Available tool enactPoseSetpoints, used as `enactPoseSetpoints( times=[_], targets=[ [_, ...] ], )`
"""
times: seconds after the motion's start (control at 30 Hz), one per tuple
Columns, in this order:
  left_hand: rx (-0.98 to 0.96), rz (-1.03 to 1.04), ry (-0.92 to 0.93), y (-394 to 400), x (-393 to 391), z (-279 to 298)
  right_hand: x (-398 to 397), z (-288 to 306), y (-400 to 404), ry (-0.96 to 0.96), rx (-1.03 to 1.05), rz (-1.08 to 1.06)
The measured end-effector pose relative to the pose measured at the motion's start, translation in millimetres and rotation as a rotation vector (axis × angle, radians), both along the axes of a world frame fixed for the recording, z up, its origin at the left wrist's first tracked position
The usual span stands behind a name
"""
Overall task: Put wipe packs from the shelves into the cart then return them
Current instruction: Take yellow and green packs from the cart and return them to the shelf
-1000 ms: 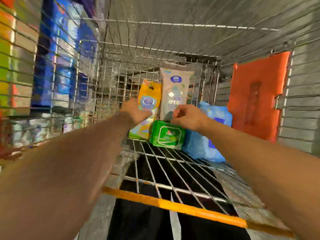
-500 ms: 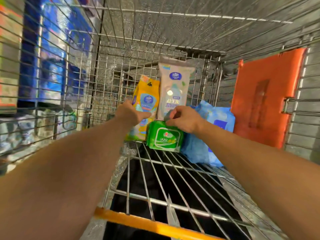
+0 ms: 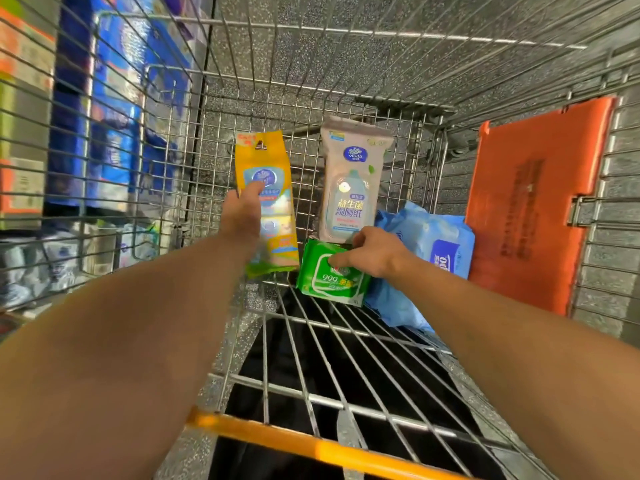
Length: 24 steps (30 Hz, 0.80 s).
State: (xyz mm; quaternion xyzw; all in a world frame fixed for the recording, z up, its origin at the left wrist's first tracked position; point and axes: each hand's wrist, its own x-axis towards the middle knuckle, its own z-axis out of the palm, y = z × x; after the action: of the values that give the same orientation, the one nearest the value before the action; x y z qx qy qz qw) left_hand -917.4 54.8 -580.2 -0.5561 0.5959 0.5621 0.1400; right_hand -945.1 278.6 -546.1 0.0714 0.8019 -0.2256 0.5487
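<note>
Both my arms reach into a wire shopping cart [image 3: 346,344]. My left hand [image 3: 244,211] grips a tall yellow wipe pack [image 3: 266,157] by its left side and holds it upright near the cart's far end. My right hand [image 3: 372,254] holds a small green wipe pack [image 3: 325,282] at its upper right, thumb on the label. Behind them a pale pink-grey wipe pack [image 3: 353,174] leans on the cart's far wall. A blue wipe pack [image 3: 436,244] lies to the right of my right hand.
An orange plastic flap [image 3: 533,202] hangs on the cart's right wall. The orange handle bar [image 3: 311,445] crosses the near edge. Through the left wire wall I see blurred shelves with blue packaged goods [image 3: 114,109].
The yellow pack has risen higher in my left hand and stands more upright. My right hand dropped from the pink-grey pack's base onto the green pack.
</note>
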Motion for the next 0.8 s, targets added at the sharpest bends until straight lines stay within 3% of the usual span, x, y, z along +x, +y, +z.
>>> enactPoseSetpoints(
  times=[0.1,0.33,0.4,0.6,0.8],
  targets=[
    [0.096,0.025,0.014,-8,2,-4,0,-1,-6,-0.038,0.036,0.070],
    [0.074,-0.035,-0.003,-13,13,-12,1,-3,-15,-0.052,0.064,0.146],
    [0.087,-0.051,-0.015,-13,15,-16,2,-3,-14,-0.040,0.034,0.034],
    [0.134,-0.070,-0.001,-14,10,-6,6,-4,-14,-0.058,-0.212,-0.566],
    [0.353,-0.134,-0.059,-13,-4,32,-8,1,-10,-0.148,-0.414,-0.930]
  ],
)
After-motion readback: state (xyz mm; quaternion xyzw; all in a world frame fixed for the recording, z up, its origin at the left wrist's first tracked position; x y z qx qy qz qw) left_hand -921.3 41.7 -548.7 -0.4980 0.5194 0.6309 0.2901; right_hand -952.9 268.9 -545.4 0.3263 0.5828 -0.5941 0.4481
